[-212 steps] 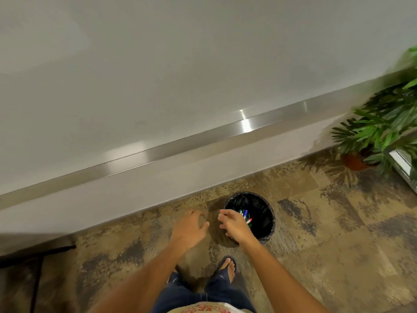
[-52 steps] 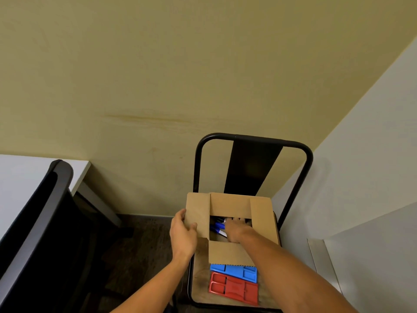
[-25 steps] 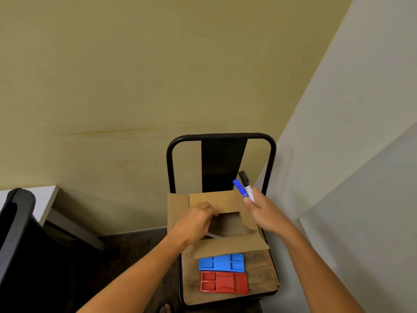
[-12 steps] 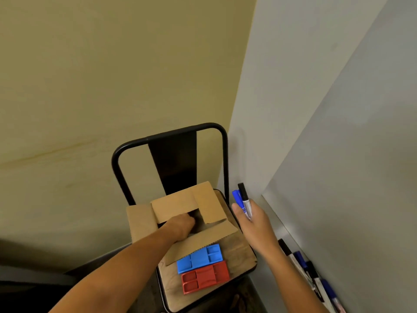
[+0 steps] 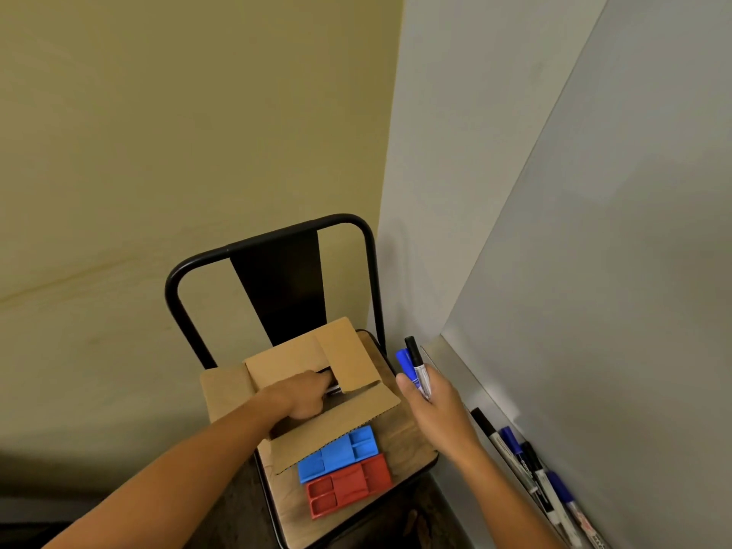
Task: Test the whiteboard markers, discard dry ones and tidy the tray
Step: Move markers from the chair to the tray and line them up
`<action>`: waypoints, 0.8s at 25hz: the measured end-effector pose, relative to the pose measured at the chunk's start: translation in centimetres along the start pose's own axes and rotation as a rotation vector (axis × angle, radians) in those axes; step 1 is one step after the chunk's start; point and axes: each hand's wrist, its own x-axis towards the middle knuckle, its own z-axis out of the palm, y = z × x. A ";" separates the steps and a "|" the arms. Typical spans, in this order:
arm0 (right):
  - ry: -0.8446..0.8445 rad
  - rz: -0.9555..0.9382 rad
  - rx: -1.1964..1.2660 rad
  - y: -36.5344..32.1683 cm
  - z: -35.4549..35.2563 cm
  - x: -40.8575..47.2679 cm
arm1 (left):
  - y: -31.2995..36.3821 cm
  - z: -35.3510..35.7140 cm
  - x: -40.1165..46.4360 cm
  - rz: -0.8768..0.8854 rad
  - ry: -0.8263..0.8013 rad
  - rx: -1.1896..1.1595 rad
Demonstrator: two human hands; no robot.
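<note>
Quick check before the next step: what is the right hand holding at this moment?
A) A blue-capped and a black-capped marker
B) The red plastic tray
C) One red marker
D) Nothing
A: the right hand grips two markers that stick up past its fingers, the blue-capped marker beside the black-capped marker, while the left hand reaches into the cardboard box on the chair.

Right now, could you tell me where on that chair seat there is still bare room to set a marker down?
The chair seat is mostly taken by the cardboard box, the blue tray and the red tray. Bare wood shows right of the trays, under the right hand, and in a thin strip along the front edge.
</note>
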 end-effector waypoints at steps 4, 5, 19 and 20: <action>0.001 0.015 -0.036 0.9 1.0 0.8 | 0.5 -1.5 -3.8 -0.014 0.165 -0.109; 0.005 0.022 -0.061 1.2 1.2 1.0 | 0.3 -1.6 -4.9 -0.056 0.239 -0.130; -0.029 0.203 0.110 0.8 3.5 2.4 | -2.2 1.3 -13.4 -0.635 0.820 -0.567; -0.020 0.175 0.126 0.7 3.8 2.6 | -1.7 1.3 -13.3 -0.599 0.888 -0.598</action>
